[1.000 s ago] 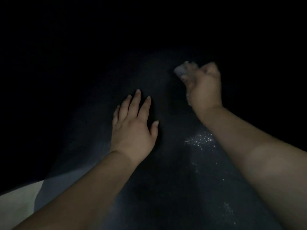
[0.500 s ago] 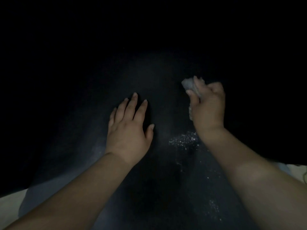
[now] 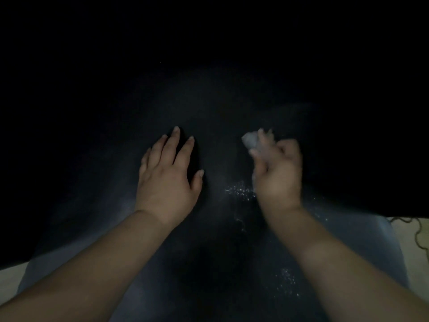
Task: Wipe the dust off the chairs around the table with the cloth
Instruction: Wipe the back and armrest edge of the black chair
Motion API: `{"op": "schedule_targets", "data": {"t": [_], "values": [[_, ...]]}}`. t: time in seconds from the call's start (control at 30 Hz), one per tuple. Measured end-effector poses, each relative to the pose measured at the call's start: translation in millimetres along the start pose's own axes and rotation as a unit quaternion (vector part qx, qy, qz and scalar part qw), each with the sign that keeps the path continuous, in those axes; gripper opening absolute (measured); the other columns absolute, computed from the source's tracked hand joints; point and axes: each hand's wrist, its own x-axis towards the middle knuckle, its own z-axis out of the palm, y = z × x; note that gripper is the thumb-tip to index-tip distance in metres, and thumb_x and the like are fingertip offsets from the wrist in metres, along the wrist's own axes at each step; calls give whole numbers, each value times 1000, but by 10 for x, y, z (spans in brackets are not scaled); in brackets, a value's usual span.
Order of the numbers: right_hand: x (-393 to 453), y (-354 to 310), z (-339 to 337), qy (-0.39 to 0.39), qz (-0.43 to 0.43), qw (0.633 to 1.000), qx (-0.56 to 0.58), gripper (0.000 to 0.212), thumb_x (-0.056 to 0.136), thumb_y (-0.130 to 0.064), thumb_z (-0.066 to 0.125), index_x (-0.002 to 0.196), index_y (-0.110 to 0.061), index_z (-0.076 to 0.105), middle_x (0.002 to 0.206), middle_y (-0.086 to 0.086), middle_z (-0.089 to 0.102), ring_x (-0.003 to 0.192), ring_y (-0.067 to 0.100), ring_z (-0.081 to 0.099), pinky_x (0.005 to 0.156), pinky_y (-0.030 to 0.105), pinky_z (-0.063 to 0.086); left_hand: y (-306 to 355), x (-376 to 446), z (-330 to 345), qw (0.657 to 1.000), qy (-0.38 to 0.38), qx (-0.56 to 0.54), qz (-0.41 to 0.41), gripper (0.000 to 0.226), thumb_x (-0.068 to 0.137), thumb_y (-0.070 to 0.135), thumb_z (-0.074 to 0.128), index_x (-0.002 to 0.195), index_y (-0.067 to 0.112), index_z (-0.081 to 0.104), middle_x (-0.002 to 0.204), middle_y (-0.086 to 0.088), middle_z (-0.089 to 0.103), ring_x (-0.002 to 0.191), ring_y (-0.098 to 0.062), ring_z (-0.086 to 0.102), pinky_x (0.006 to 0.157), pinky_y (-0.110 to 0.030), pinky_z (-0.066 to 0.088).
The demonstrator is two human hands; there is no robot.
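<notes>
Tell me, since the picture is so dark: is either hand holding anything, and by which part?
The right hand grips a bunched cloth; one end sticks out past the fingers. The left hand lies flat, holding nothing.

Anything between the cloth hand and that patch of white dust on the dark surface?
Nothing visible. The right hand grips the cloth just beyond the white dust, with only bare dark surface between. The left hand rests flat off to the side, apart.

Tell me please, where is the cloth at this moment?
In the head view the cloth is right of centre, bunched in the right hand over the dark surface, just beyond a patch of white dust.
</notes>
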Motion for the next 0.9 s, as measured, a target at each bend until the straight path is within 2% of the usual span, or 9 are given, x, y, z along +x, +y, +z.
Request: {"op": "schedule_targets", "data": {"t": [0.13, 0.3, 0.4, 0.47, 0.57, 0.63, 0.73, 0.83, 0.9], "values": [[-83, -42, -2, -86, -94, 992, -24, 37, 93, -24, 52, 129, -26, 58, 112, 16, 53, 100, 28, 48, 84, 29, 38, 37, -61, 26, 1000, -3, -5, 6, 67, 90, 47, 47, 150, 26, 27, 161, -1, 12, 146, -22, 10, 119, -43, 12], [242, 203, -182, -4, 7, 1000, -28, 36, 93, -22, 51, 129, -25, 58, 116, 19, 53, 103, 30, 49, 86, 25, 36, 89, -108, 78, 1000, 4, -5, 9, 66, 90, 43, 52, 149, 23, 31, 160, -2, 16, 145, -24, 15, 118, -46, 16], [-88, 95, -130, -44, -48, 998, -26, 37, 91, -16, 59, 128, -17, 61, 106, 19, 53, 97, 31, 50, 85, 30, 42, 169, -88, 92, 1000, 2, -8, 20, 65, 90, 43, 51, 149, 24, 32, 160, -3, 17, 145, -25, 15, 118, -47, 17], [-31, 119, -135, -66, -79, 995, -5, 35, 91, -14, 62, 125, -11, 63, 97, 6, 50, 93, 22, 50, 86, 31, 46, 234, -63, 104, 999, 1, -3, 32, 63, 90, 43, 50, 148, 26, 33, 160, -3, 18, 145, -25, 15, 117, -47, 17], [446, 332, -208, 15, -12, 1000, 2, 32, 94, -23, 61, 118, -2, 63, 95, -7, 43, 82, -4, 47, 78, 10, 40, 317, -6, 119, 999, 2, 7, 43, 63, 90, 44, 51, 148, 25, 35, 159, -4, 19, 145, -25, 16, 117, -47, 16], [561, 392, -281, 37, 51, 998, -14, 33, 94, -25, 60, 124, -12, 62, 100, 1, 44, 91, 3, 47, 86, 14, 39, 340, 39, 125, 999, 4, 13, 43, 64, 89, 45, 50, 147, 24, 35, 159, -4, 20, 144, -25, 17, 117, -47, 17], [236, 333, -261, 38, 42, 998, 24, 18, 92, -23, 61, 108, -25, 70, 101, 14, 50, 93, 24, 51, 88, 33, 42, 360, 75, 128, 999, 2, 17, 36, 64, 89, 44, 50, 148, 24, 35, 159, -3, 21, 143, -26, 20, 114, -47, 20], [35, 314, -250, -13, -46, 999, -5, 30, 91, -14, 64, 121, -14, 66, 97, 11, 51, 90, 20, 47, 83, 21, 40, 416, 77, 130, 999, 3, 18, 37, 64, 88, 42, 54, 147, 22, 37, 158, -4, 24, 140, -27, 24, 112, -48, 23], [268, 453, -329, 17, -6, 999, 31, 9, 92, -25, 63, 101, -23, 68, 93, 1, 53, 83, 15, 51, 74, 24, 45, 451, 74, 133, 999, 3, 26, 42, 64, 88, 41, 55, 146, 21, 38, 157, -4, 26, 140, -28, 25, 112, -49, 25]]}}
